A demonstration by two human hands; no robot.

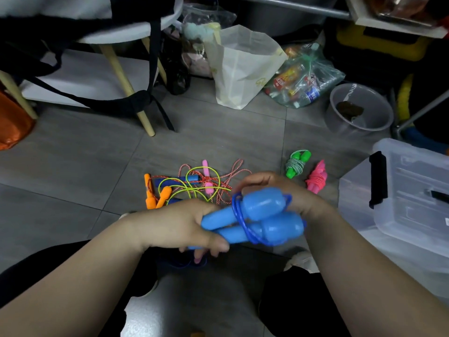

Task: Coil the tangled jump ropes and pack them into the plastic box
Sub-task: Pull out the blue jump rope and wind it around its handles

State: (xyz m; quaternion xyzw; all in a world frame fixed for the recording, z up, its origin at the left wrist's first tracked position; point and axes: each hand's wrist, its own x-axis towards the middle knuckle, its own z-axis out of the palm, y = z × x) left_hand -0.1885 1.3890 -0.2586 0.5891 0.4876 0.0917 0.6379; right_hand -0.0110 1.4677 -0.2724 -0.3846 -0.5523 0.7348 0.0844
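Observation:
My left hand (pixel 184 227) grips the thin ends of two blue jump-rope handles (pixel 264 217), held side by side with blue cord looped round them. Behind the handles' thick ends my right hand (pixel 274 188) curls, the blue cord running by its fingers. A tangle of ropes (pixel 194 183) with orange, pink and blue handles lies on the floor beyond my hands. To the right of it lie a coiled green rope (pixel 296 164) and a coiled pink rope (pixel 315 178). At the right edge stands the clear plastic box (pixel 359 203), its black-latched lid (pixel 413 190) leaning on it.
A stool with wooden legs (pixel 145 117) and black straps stands at the back left. A paper bag (pixel 243 66), a plastic bag of bottles (pixel 301 79) and a grey bucket (pixel 359 110) line the back. My knees are at the bottom.

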